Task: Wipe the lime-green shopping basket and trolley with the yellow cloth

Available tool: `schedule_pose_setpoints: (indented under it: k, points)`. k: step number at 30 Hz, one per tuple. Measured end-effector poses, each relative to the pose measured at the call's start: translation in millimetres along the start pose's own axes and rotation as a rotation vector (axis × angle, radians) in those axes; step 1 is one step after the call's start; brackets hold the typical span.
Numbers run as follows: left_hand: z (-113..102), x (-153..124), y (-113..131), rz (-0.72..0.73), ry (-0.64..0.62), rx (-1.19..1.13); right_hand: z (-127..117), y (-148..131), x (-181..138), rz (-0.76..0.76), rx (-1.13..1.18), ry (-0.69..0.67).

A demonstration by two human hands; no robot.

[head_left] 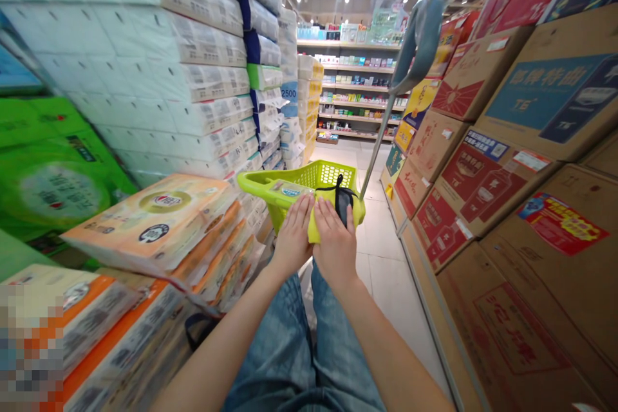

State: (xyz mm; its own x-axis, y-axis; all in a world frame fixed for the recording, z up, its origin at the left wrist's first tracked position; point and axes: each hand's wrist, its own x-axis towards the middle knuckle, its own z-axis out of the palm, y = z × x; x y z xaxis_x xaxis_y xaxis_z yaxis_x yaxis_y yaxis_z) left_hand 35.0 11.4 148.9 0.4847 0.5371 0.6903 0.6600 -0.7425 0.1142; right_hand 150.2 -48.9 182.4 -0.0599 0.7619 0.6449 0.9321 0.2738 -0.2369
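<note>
Fingers (302, 206) of left hand (293, 238) and right hand (335, 241) lie flat, unclenched, on basket (251, 183) rim.

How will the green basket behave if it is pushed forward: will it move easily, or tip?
Probably easily: the basket looks like thin mesh plastic and holds few things. The floor tiles look smooth. It may tip, since its tall handle stands high above it.

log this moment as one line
left hand flat on green basket rim | right hand on rim beside black pouch | handle raised | tissue packs left, cartons right
</note>
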Motion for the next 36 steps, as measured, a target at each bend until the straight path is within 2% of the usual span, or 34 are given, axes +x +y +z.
schedule_pose_setpoints:
  k: [5,10,13,19,22,25,28,33,36]
  points:
    - [-2,2,2,-0.009,-0.025,0.029,-13,29,-31,-0.034,0.003,0.048]
    - [1,3,3,-0.014,-0.013,0.008,-24,72,-44,0.152,0.013,0.152]
    - [2,2,4,-0.024,-0.005,0.017,-23,67,-38,0.203,-0.067,0.181]
    - [2,1,2,-0.022,-0.02,0.012,-2,10,-17,0.072,-0.107,0.1]
    - [1,0,0,-0.009,-0.013,0.003,6,-1,-6,0.023,-0.048,0.052]
    - [-1,0,0,-0.003,-0.012,0.008,5,5,-11,-0.032,-0.009,0.035]
    - [-2,1,1,-0.008,-0.022,0.001,-4,25,-30,-0.048,0.005,0.088]
    - [0,2,4,-0.01,-0.003,-0.023,-17,71,-38,0.132,0.056,0.183]
    - [1,2,4,-0.014,0.002,-0.016,-19,77,-31,0.204,0.037,0.183]
